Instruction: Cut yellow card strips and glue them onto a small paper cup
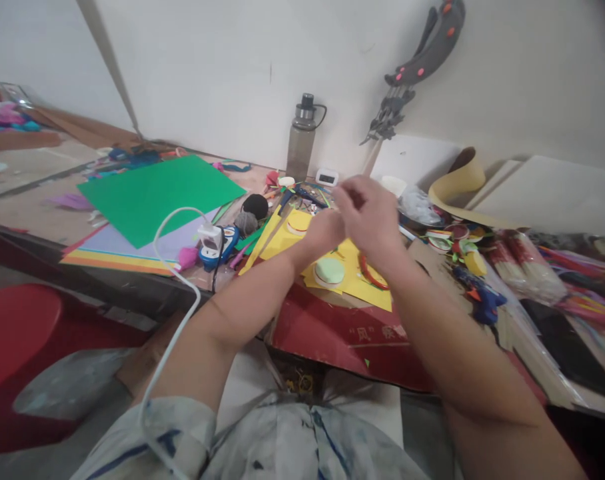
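Mid-frame, the pale green disc (329, 270) lies below our left hand (326, 230), right hand (372, 208) farther; we can't tell if curled fingers pinch anything.

The person I'm watching wears a loose, light shirt (282, 440), off-white to pale grey, blotched all over with soft bluish-grey patches and streaked with dark blue. The wide left sleeve (182, 423) stops near the elbow, a dark blue stroke running across it. Below, something white, apparently trousers (370, 407), covers the legs. Left hand (326, 232) and right hand (370, 210) are bare, as are both forearms.
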Demonstrator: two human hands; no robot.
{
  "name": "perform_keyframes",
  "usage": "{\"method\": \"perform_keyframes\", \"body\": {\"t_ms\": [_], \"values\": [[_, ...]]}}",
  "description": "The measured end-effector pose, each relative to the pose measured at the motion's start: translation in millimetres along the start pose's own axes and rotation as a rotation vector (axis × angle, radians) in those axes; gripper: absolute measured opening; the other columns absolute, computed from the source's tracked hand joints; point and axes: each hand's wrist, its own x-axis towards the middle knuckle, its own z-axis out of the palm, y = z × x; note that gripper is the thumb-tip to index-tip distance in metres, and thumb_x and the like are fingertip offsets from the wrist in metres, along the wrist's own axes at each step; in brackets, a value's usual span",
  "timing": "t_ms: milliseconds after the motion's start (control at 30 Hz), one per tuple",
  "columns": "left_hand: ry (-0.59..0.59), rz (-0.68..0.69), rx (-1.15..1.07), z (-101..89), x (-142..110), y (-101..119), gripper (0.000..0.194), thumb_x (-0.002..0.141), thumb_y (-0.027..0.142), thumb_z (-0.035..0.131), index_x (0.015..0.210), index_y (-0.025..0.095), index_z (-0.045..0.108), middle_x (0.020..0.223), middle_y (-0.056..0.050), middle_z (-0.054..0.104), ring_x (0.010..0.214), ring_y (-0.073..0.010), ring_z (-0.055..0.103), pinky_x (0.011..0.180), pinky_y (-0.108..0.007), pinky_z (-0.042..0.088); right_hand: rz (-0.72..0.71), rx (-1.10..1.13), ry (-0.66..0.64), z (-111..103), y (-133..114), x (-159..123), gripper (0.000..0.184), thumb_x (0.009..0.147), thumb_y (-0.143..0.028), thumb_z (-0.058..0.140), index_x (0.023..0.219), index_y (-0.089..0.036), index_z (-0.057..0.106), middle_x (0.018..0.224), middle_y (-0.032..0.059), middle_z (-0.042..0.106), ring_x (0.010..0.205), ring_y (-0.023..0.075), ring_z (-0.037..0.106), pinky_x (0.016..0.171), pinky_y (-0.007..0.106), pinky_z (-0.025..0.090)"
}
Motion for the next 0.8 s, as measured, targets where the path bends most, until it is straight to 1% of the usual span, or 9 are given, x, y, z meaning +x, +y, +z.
{"method": "perform_keyframes", "body": {"t_ms": [67, 167, 233, 333, 400, 467, 567, 667, 800], "values": [[0.058, 0.060, 0.278, -16.4, 8.0, -2.5, 0.046, 0.094, 0.023, 0.061, 0.049, 0.021, 0.049, 0.061, -0.007, 0.056, 0.090, -0.0249, 0.065, 0.082, -0.032, 0.044, 0.101, -0.083, 0.020, -10.8, 39.4, -15.4, 0.021, 0.097, -0.035, 0.059, 0.087, -0.020, 0.070, 0.080, 0.0050, 0.067, 0.077, 0.0204, 0.058, 0.077, 0.036, 0.046], [0.109, 0.044, 0.615, -31.9, 16.9, -6.1, 0.049, 0.099, 0.032, 0.054, 0.052, 0.018, 0.059, 0.053, -0.006, 0.056, 0.071, -0.0214, 0.063, 0.076, -0.032, 0.044, 0.211, -0.240, -0.226, -4.3, 75.7, -47.2, 0.017, 0.090, -0.032, 0.066, 0.086, -0.019, 0.075, 0.089, 0.0101, 0.073, 0.088, 0.0248, 0.062, 0.083, 0.040, 0.046], [0.109, -0.004, 0.657, -35.6, 20.2, -7.0, 0.048, 0.098, 0.033, 0.053, 0.054, 0.017, 0.065, 0.050, -0.006, 0.056, 0.063, -0.0187, 0.061, 0.070, -0.029, 0.044, 0.269, -0.349, -0.327, 7.7, 81.4, -64.3, 0.022, 0.089, -0.037, 0.068, 0.093, -0.018, 0.078, 0.102, 0.0143, 0.075, 0.101, 0.0306, 0.063, 0.090, 0.045, 0.045], [0.058, -0.120, 0.653, -36.4, 21.4, -5.4, 0.053, 0.099, 0.037, 0.054, 0.052, 0.015, 0.066, 0.047, -0.006, 0.057, 0.052, -0.0153, 0.055, 0.061, -0.028, 0.041, 0.264, -0.490, -0.425, 20.5, 75.3, -74.1, 0.021, 0.091, -0.031, 0.065, 0.095, -0.016, 0.079, 0.114, 0.0183, 0.074, 0.113, 0.0373, 0.061, 0.095, 0.050, 0.042], [-0.023, -0.252, 0.626, -36.1, 19.8, -3.0, 0.059, 0.099, 0.043, 0.054, 0.049, 0.014, 0.065, 0.048, -0.008, 0.059, 0.046, -0.0133, 0.050, 0.055, -0.028, 0.038, 0.241, -0.512, -0.448, 20.9, 71.8, -72.5, 0.022, 0.093, -0.022, 0.058, 0.094, -0.015, 0.079, 0.112, 0.0180, 0.074, 0.112, 0.0362, 0.062, 0.096, 0.050, 0.041], [-0.122, -0.352, 0.575, -35.5, 16.7, -0.2, 0.062, 0.099, 0.050, 0.055, 0.052, 0.013, 0.067, 0.050, -0.010, 0.062, 0.043, -0.0117, 0.047, 0.050, -0.027, 0.034, 0.236, -0.477, -0.418, 16.4, 72.9, -69.0, 0.024, 0.093, -0.017, 0.054, 0.095, -0.016, 0.078, 0.109, 0.0169, 0.075, 0.108, 0.0326, 0.064, 0.095, 0.047, 0.042], [-0.241, -0.411, 0.486, -33.0, 11.3, 4.0, 0.062, 0.099, 0.056, 0.055, 0.060, 0.011, 0.071, 0.056, -0.012, 0.067, 0.042, -0.0096, 0.048, 0.048, -0.025, 0.029, 0.226, -0.372, -0.330, 7.8, 80.8, -66.3, 0.023, 0.093, -0.013, 0.055, 0.097, -0.015, 0.077, 0.105, 0.0162, 0.075, 0.100, 0.0279, 0.065, 0.090, 0.040, 0.046], [-0.248, -0.461, 0.377, -27.6, 8.4, 4.9, 0.057, 0.102, 0.052, 0.053, 0.069, 0.010, 0.071, 0.060, -0.012, 0.070, 0.042, -0.0089, 0.051, 0.048, -0.024, 0.032, 0.158, -0.237, -0.258, 2.3, 88.3, -66.7, 0.022, 0.094, -0.013, 0.056, 0.094, -0.017, 0.079, 0.097, 0.0128, 0.076, 0.095, 0.0255, 0.067, 0.088, 0.037, 0.048], [-0.182, -0.449, 0.202, -20.6, 10.7, -0.7, 0.033, 0.098, 0.033, 0.064, 0.074, 0.010, 0.068, 0.061, -0.008, 0.070, 0.047, -0.0092, 0.059, 0.048, -0.021, 0.036, 0.078, -0.101, -0.206, 0.0, 89.5, -67.0, 0.021, 0.093, -0.015, 0.061, 0.089, -0.019, 0.081, 0.095, 0.0101, 0.079, 0.092, 0.0240, 0.069, 0.090, 0.037, 0.050]]}}
